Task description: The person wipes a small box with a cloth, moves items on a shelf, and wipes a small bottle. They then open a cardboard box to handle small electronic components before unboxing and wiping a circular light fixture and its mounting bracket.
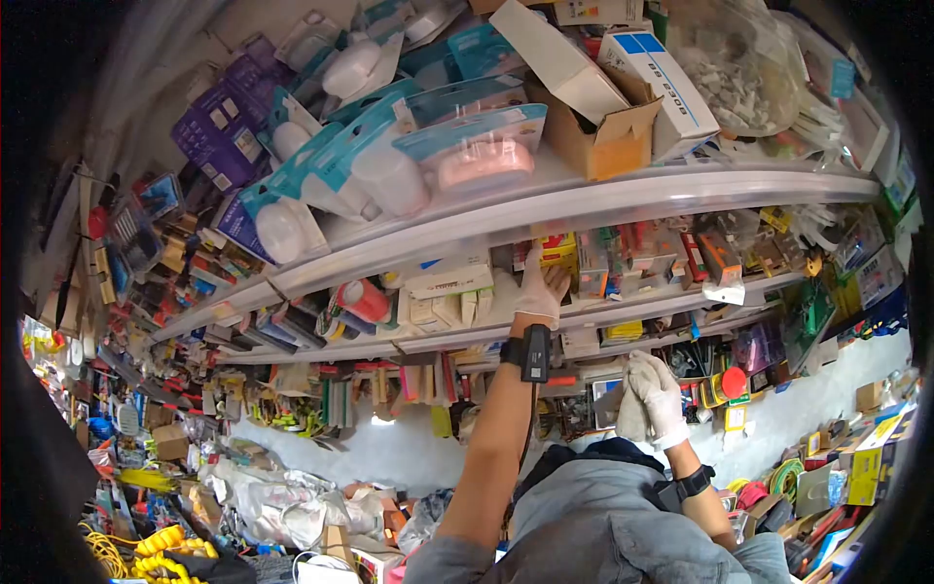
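Observation:
My left hand [541,290], in a white glove, reaches onto the middle shelf. Its fingers are apart, at the front of a yellow and red box [558,251]; whether they press on it I cannot make out. Lower and to the right, my right hand [661,397], also gloved, is closed on a greyish-white cloth [632,417] in front of the lower shelf. White and cream boxes [448,278] stand left of my left hand, and small orange-and-grey packages [591,265] stand right of it.
The upper shelf edge [545,209] runs above my hands, with teal-backed packs [486,146], an open cardboard box [608,136] and a white box [662,92] on it. A red cylinder [364,301] lies on the middle shelf. Bags and cartons cover the lower left.

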### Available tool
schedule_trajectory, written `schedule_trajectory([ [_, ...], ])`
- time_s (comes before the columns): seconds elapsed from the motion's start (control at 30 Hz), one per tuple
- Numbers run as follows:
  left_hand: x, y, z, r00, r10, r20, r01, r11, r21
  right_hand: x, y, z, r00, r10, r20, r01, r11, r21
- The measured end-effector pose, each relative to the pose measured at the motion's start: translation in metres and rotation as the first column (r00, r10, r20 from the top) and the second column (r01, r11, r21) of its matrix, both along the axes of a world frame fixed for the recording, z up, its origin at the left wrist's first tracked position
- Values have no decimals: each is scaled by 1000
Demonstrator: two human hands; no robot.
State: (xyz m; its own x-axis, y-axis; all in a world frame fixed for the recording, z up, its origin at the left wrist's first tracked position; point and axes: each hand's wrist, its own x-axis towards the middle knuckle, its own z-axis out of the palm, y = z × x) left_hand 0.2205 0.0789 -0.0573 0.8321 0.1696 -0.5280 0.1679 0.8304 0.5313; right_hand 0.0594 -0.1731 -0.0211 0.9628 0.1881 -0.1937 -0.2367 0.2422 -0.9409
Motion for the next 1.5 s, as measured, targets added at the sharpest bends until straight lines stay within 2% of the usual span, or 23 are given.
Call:
schedule_trajectory([
  [0.13,5,-2,-27,995,59,78,-56,998,-35,-5,4,-8,999,37,-16,-36,999,35],
  [0.23,-1,-17,14,994,98,-55,-93,992,88,-7,3,-9,1000,30,2,-30,999,-37],
  [0.47,-7,-12,1,995,88,46,-91,994,66,-5,2,-16,1000,10,-18,-10,1000,2],
  [0.53,-19,-1,-7,988,-119,96,110,989,100,-5,5,-16,1000,15,-13,-15,1000,-14],
  [0.6,-60,-8,45,993,-119,23,112,973,200,-3,5,-11,999,34,-2,-34,992,-122],
  [0.63,-77,-7,60,994,-66,86,-4,771,637,-1,7,-13,999,40,-4,-40,992,-118],
  [0.67,-87,0,67,986,-51,162,-130,382,915,-1,8,-15,999,35,-12,-36,996,-87],
  [0.73,-96,28,74,899,206,386,-381,-62,922,-2,11,-17,998,49,-30,-49,999,-3],
  [0.8,-98,52,109,792,352,499,-336,-431,837,-2,14,-18,996,86,-3,-86,995,-42],
  [0.9,-86,88,128,880,239,411,-243,-517,821,-5,22,-8,991,132,5,-132,990,-43],
  [0.93,-82,93,132,879,239,412,-243,-519,820,-7,24,-5,990,140,-19,-140,990,-6],
  [0.97,-79,97,135,914,160,374,-278,-426,861,-7,24,-5,990,140,-19,-140,990,-5],
  [1.0,-76,100,137,937,74,340,-299,-327,896,-8,24,-7,988,151,-11,-152,986,-67],
  [1.03,-71,106,134,938,73,339,-299,-327,896,-9,24,-9,987,163,-5,-162,978,-130],
  [1.1,-61,119,118,982,159,99,21,-621,783,-12,20,-16,990,142,-13,-143,982,-126],
  [1.13,-58,121,114,983,156,101,18,-622,783,-12,18,-18,992,122,-18,-124,985,-122],
  [1.2,-55,119,116,980,118,158,-86,-465,881,-12,14,-14,995,101,6,-100,989,-106],
  [1.23,-57,117,116,981,113,158,-88,-467,880,-13,12,-12,996,83,27,-81,992,-93],
  [1.3,-67,104,118,972,111,208,-172,-270,947,-13,8,-16,997,72,31,-68,993,-96],
  [1.33,-73,96,114,973,104,208,-173,-271,947,-15,7,-12,998,64,27,-62,995,-82],
  [1.4,-87,76,103,912,113,395,-280,-532,799,-16,5,-12,999,49,20,-48,997,-67],
  [1.43,-94,68,101,913,106,393,-282,-532,798,-15,4,-14,999,41,21,-40,997,-68],
  [1.5,-113,42,114,887,-118,447,-459,-119,880,-13,4,-15,999,32,38,-29,997,-78],
])
